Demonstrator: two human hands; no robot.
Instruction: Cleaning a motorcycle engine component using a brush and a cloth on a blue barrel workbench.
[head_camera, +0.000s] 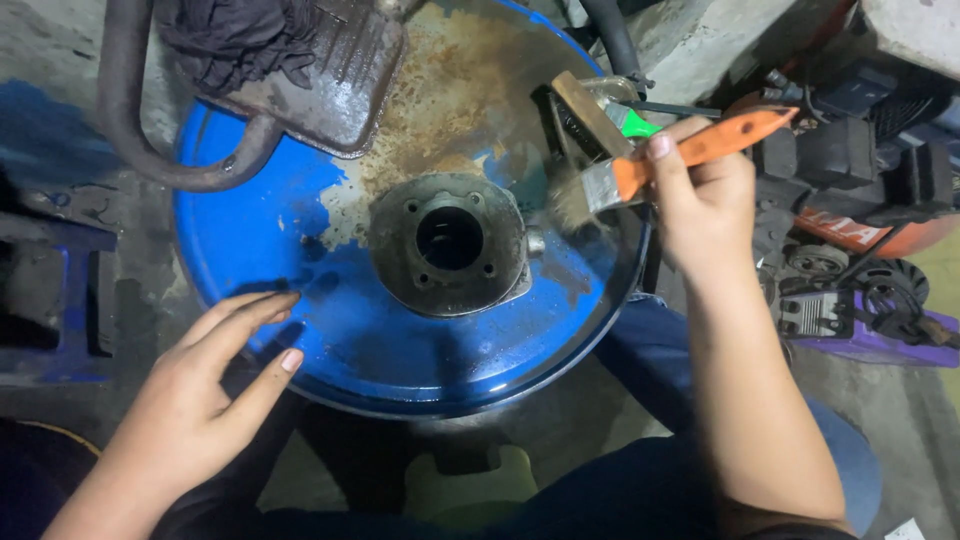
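Brushing w/ orange-handled paintbrush (660, 165), gripped in right hand (700, 205): fingers wrapped shut round the handle near the ferrule, thumb on top, bristles angled down-left toward the round metal engine part (448, 243). Bristle tips just beside its right edge; contact can't be confirmed.

Doing it well, by the look of things: keep grip close to ferrule for control, work bristles along the flange rim & round the small bolt holes, short strokes, tip not splayed. Steadying w/ the other hand seems wise; part sits loose on a slick top.

Left hand (215, 385) flat & open, holding nothing, fingertips resting on near-left edge of blue drum lid (300, 230).

Part itself: dark grey, grimy, round flange w/ big central bore, several small holes about it, wet-looking sheen. Sits about mid-lid, on blue paint just below a big rusty bare patch (450, 100).

Also on the lid: second brush w/ wooden handle (590, 115) at the right rim, dirty metal tray (330, 85) w/ dark rag (235, 40) top-left.
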